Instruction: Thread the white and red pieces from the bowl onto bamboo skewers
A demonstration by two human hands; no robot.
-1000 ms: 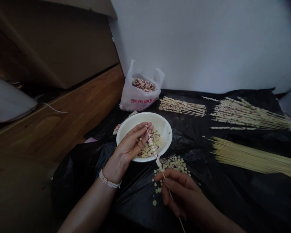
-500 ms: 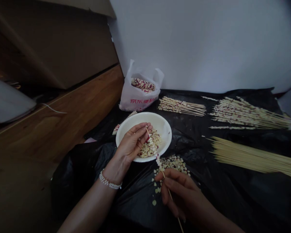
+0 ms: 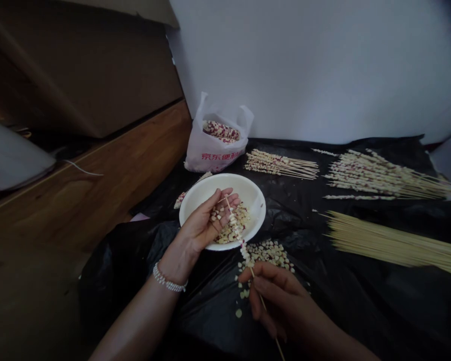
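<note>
My right hand [image 3: 280, 296] pinches a thin wooden skewer [image 3: 263, 303] just below its row of strung corn kernels [image 3: 239, 231]. The skewer slants up and left, its bare tip close to the fingers of my left hand [image 3: 206, 218]. That left hand is palm up over the white bowl [image 3: 259, 220], cupped around several loose kernels [image 3: 217, 213], thumb and fingers apart. More pale and dark red kernels [image 3: 231, 234] lie in the bowl. Below its rim, a pile of kernels [image 3: 272, 253] is spread on black plastic sheeting [image 3: 206, 311].
A white plastic bag [image 3: 214, 154] with corn cobs [image 3: 221, 131] stands behind the bowl. To the right lie a small bundle of filled skewers [image 3: 280, 164], a larger one [image 3: 376, 175], and bare skewers [image 3: 394, 243]. A cardboard box [image 3: 108, 75] is at left.
My left thumb and fingers have spread from a pinch by the skewer tip, showing kernels in the palm. The right hand and skewer stay nearly in place.
</note>
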